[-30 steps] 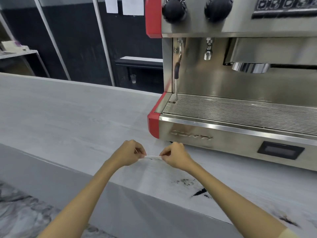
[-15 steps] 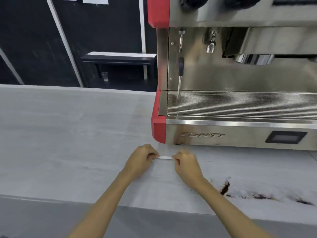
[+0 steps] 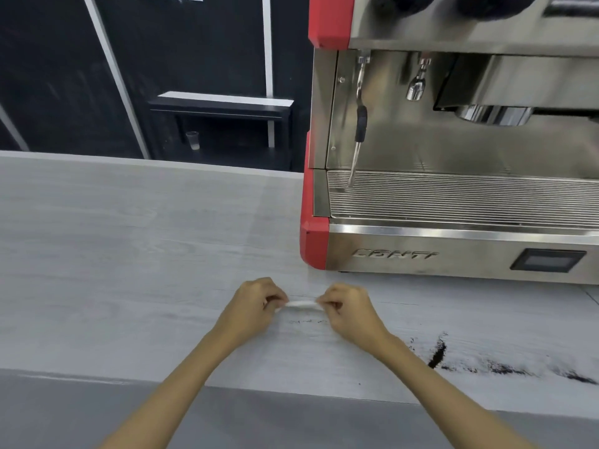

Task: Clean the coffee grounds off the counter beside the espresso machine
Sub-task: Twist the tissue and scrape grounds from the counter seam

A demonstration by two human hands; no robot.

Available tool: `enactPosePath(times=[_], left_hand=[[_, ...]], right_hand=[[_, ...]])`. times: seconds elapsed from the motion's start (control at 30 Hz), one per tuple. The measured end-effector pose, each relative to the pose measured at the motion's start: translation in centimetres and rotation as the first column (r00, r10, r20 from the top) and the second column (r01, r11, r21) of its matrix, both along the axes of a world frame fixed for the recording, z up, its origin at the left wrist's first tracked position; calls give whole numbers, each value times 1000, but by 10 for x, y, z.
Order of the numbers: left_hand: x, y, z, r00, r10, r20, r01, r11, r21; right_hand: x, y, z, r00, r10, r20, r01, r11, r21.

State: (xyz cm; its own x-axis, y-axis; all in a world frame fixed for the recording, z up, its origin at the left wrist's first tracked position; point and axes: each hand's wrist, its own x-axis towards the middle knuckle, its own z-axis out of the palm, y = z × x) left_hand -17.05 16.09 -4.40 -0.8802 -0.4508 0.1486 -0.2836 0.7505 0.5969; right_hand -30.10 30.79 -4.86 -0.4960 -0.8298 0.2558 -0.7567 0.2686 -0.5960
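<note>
1. On pale grey counter [image 3: 129, 254], just in front of espresso machine [image 3: 453, 222]: L hand [image 3: 251, 314] and R hand [image 3: 351, 314], both curled, pinching opposite ends of a small white strip [image 3: 301, 304] (paper or tissue, can't tell which).
2. Strip's long axis runs left-right, roughly parallel to machine front and counter's near edge; stretched nearly level between the two pinches, just above surface.
3. Grip: thumb + forefinger of each hand closed on a strip end; other fingers tucked in.
4. Coffee grounds [image 3: 505, 369]: dark smear w/ scattered specks right of R forearm, trailing toward right frame edge, between machine base and near edge. One thicker streak [image 3: 437, 353] slants up-right.
5. Faint thin line of specks [image 3: 306, 321] directly under strip, also running left-right.
6. Edges: counter's near edge runs across behind forearms, grey front face below it. Machine's red corner [image 3: 312, 244] sits up-right of hands, near but apart.
7. Room: wide bare counter to left & behind L hand; right side bounded by machine base, w/ a strip of counter between base and near edge holding the grounds.
</note>
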Motion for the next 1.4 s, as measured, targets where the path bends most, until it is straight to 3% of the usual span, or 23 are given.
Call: enactPosePath(times=[0.1, 0.23, 0.47, 0.7, 0.97, 1.17, 1.27, 1.4], left_hand=[[-11, -9, 2, 997, 73, -23, -72, 995, 75], [-6, -8, 0, 997, 41, 59, -51, 983, 176], [2, -4, 10, 993, 49, 112, -73, 971, 226], [7, -1, 17, 996, 79, 47, -88, 966, 244], [3, -4, 17, 994, 107, -24, -98, 961, 258], [4, -11, 18, 999, -14, 50, -1, 957, 289], [-1, -14, 14, 998, -10, 69, -5, 975, 223], [-13, -17, 7, 1000, -5, 5, 5, 1000, 18]], right_hand=[[3, -9, 2, 998, -54, 22, 54, 998, -11], [4, 0, -1, 983, -121, 135, 117, 992, 38], [1, 3, 17, 933, -57, 356, 8, 990, 138], [0, 4, 30, 802, -134, 582, 64, 988, 140], [6, 4, 28, 943, -91, 320, 22, 977, 214], [3, 4, 22, 977, -84, 197, 48, 982, 182], [-2, 1, 20, 987, -88, 135, 68, 988, 140], [-2, -6, 9, 991, -78, -106, 84, 995, 54]])
